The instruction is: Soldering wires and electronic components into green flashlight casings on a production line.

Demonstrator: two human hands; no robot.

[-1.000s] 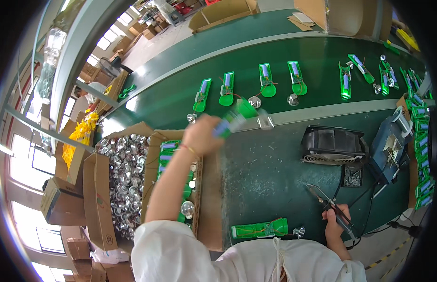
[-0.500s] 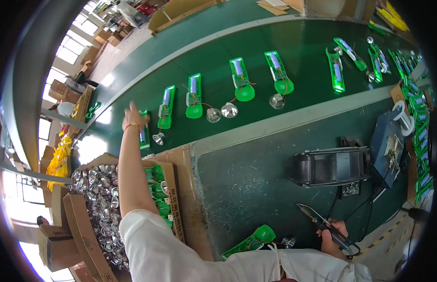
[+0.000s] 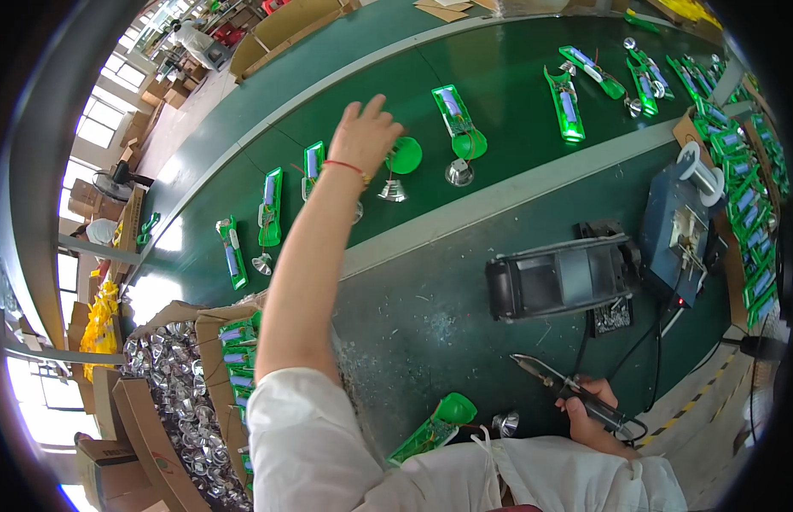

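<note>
My left hand reaches over the green work surface, fingers spread, above a green flashlight half-shell that it mostly covers. From that shell a silver reflector cup hangs by wires. My right hand grips a soldering iron by its black handle, low at the right, its tip pointing up and left. Close to my body lies another green half-shell with a circuit board, beside a small reflector. Whether the left fingers touch the shell is hidden.
Similar shells with blue cells lie in a row along the far strip. A black stand and a dark blue soldering station with a wire spool occupy the right. Boxes of reflectors and shells stand left.
My left hand has moved right along the row, leaving the leftmost shell lying on the surface. The view has shifted, so the bench sits farther left. My right hand still holds the soldering iron.
</note>
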